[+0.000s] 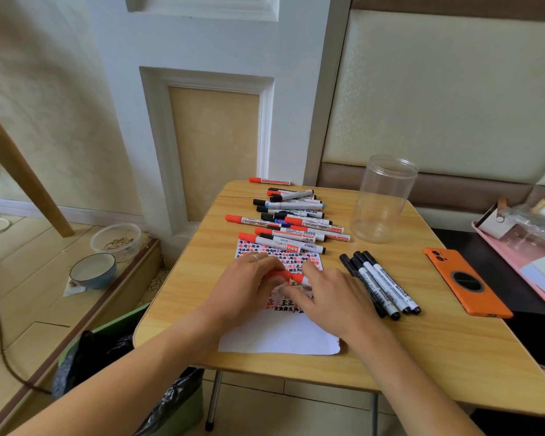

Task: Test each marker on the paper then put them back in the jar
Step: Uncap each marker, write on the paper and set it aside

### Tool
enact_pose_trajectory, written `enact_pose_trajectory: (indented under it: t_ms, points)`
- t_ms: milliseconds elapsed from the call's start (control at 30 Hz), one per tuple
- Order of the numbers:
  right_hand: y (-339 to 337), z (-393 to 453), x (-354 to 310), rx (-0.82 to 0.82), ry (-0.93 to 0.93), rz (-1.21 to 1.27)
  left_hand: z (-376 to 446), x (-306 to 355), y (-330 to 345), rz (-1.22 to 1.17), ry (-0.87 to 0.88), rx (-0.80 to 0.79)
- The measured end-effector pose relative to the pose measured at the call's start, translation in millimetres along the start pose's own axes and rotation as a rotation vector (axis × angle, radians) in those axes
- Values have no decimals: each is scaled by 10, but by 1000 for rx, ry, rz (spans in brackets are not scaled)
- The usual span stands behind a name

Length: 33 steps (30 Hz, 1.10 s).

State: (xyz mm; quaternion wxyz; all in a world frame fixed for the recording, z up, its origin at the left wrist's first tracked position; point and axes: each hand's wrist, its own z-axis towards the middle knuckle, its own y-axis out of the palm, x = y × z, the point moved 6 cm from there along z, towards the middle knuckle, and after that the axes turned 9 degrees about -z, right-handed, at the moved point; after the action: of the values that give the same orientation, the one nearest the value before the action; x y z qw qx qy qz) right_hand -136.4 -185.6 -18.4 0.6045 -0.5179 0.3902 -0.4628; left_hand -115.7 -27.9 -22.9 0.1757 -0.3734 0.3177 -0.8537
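Note:
A white paper [277, 336] covered in red and black test marks lies on the small wooden table [422, 350]. Above it, my left hand [249, 286] and my right hand [331, 292] hold a red-capped marker [288, 276] between them, my left fingers round the cap end and my right fingers on the barrel. A pile of several red, black and blue markers [291, 220] lies beyond the paper. Three black whiteboard markers [379, 283] lie side by side right of the paper. The clear plastic jar [383, 199] stands upright with nothing in it at the back right.
An orange phone [466, 283] lies face down near the table's right edge. A pink tray [516, 253] with packets sits further right. On the floor left are two bowls [93, 270] and a bin with a black bag [114, 357] below the table's front left corner.

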Motion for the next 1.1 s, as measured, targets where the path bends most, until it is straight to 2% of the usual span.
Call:
enact_pose_trajectory:
  t_ms: [100, 233, 433, 700, 833, 967, 1033, 1100]
  points:
    - [57, -24, 109, 53, 62, -19, -4, -118, -56, -3, -114, 72]
    - [116, -43, 135, 86, 54, -51, 73, -231, -15, 96, -205, 42]
    - [161, -41, 133, 90, 56, -49, 172, -341, 76, 193, -211, -11]
    - [141, -38, 141, 105, 61, -44, 130, -396, 130, 205, -219, -122]
    - [129, -52, 184, 128, 79, 35, 35, -233, 64, 182, -105, -124]
    - [123, -71, 312, 216, 148, 331, -59, 22, 45, 100, 80, -197]
    - [123, -90, 377, 264, 174, 379, -115, 71, 83, 101, 107, -251]
    - [107, -118, 397, 305, 170, 418, -167, 33, 135, 114, 65, -315]
